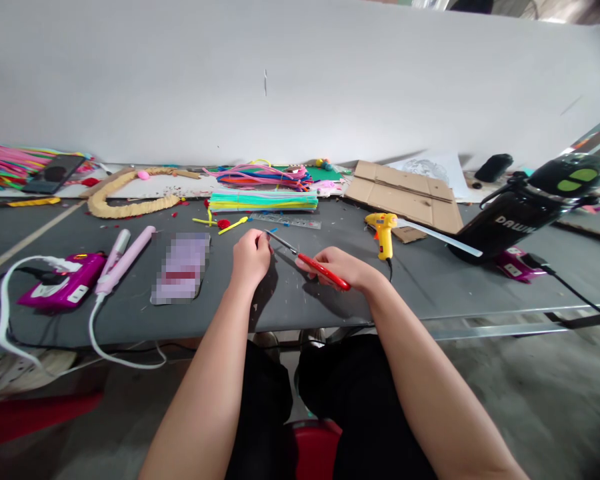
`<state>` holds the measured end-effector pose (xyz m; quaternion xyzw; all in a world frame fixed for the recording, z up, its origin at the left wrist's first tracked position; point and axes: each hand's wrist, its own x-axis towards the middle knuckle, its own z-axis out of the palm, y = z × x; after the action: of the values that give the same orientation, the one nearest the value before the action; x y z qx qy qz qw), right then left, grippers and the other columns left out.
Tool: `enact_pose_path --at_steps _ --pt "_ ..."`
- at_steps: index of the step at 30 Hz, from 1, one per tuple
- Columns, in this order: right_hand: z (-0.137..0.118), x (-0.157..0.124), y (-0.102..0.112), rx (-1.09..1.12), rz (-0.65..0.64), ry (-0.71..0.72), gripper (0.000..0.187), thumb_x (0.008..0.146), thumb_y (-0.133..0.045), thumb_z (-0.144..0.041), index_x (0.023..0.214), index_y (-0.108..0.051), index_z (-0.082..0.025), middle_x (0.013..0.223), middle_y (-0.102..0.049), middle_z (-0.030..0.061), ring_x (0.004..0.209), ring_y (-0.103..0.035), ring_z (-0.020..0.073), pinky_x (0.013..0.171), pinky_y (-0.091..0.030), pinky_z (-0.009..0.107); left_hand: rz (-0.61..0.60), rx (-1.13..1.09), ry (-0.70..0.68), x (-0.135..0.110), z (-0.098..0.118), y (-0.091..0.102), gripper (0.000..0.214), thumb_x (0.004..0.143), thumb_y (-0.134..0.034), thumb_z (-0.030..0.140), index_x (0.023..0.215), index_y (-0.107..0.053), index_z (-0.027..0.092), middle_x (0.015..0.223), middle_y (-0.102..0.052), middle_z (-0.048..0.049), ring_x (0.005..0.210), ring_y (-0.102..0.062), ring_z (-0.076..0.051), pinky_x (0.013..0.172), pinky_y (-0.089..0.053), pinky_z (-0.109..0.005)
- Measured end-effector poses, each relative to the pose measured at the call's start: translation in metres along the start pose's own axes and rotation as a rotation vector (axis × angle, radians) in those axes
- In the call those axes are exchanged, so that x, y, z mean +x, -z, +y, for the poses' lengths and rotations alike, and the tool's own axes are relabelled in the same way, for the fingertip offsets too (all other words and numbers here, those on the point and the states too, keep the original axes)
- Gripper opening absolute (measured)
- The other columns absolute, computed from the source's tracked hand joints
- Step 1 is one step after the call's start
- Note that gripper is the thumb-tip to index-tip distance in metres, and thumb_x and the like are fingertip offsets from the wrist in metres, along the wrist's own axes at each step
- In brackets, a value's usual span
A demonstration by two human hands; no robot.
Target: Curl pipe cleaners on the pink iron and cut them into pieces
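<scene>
My right hand [333, 265] is closed on a pair of scissors [324, 270] with red handles and metal blades. The blades point left and away, their tips at the fingers of my left hand [251, 252]. That hand is closed in a pinch, and what it grips is hidden by the fingers. A small blue bit [273, 231] shows just beyond the blade tips. Behind the hands lie a clear ruler [293, 221], a bundle of aqua and yellow pipe cleaners [264, 201], and loose yellow pieces [233, 225] beside a red pompom [223, 225].
At right are a yellow glue gun [385, 237], folded cardboard [405, 195] and a leaning black bottle [515, 213]. To the left lie a blurred-out phone [181, 268], a pink hair straightener [126, 260] and a purple power strip [70, 287] with cords. A beige wrapped curve [130, 208] lies farther back.
</scene>
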<state>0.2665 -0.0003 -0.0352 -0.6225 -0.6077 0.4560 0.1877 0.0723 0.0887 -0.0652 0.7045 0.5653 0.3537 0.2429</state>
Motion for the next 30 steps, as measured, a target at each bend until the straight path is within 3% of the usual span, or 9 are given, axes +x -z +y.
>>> enact_pose_path --at_steps 11,16,22,30 --pt "0.002 0.002 -0.003 -0.029 0.045 0.039 0.063 0.074 -0.055 -0.076 0.062 -0.057 -0.014 0.053 -0.047 -0.0015 0.046 -0.036 0.0074 0.042 -0.026 0.022 -0.057 -0.007 0.02 0.0 -0.002 -0.003 0.027 0.091 -0.045 0.029 0.07 -0.06 0.021 0.07 -0.067 -0.0012 0.071 -0.059 -0.017 0.065 -0.036 -0.027" --pt "-0.003 0.003 0.0 0.03 0.005 0.004 0.062 0.071 -0.06 -0.076 0.062 -0.056 -0.015 0.052 -0.05 -0.0008 0.042 -0.04 0.0082 0.039 -0.03 0.022 -0.058 0.049 -0.016 -0.003 -0.006 -0.002 0.029 0.092 -0.044 0.032 0.07 -0.06 0.021 0.072 -0.068 -0.0035 0.074 -0.062 -0.019 0.066 -0.037 -0.028" --pt "-0.007 0.007 0.006 0.069 -0.015 -0.053 0.061 0.067 -0.065 -0.076 0.061 -0.056 -0.016 0.049 -0.052 -0.0004 0.037 -0.041 0.0087 0.035 -0.031 0.023 -0.043 0.172 -0.018 -0.008 -0.007 0.006 0.022 0.091 -0.046 0.032 0.091 -0.065 0.022 0.09 -0.073 -0.0083 0.09 -0.066 -0.024 0.076 -0.042 -0.03" --pt "-0.006 0.011 0.003 0.08 -0.003 -0.051 0.061 0.067 -0.066 -0.075 0.062 -0.058 -0.015 0.047 -0.05 -0.001 0.035 -0.039 0.008 0.034 -0.029 0.023 -0.035 0.197 -0.013 -0.008 -0.012 0.016 0.02 0.09 -0.048 0.031 0.085 -0.065 0.023 0.089 -0.073 -0.0086 0.089 -0.066 -0.025 0.078 -0.043 -0.032"
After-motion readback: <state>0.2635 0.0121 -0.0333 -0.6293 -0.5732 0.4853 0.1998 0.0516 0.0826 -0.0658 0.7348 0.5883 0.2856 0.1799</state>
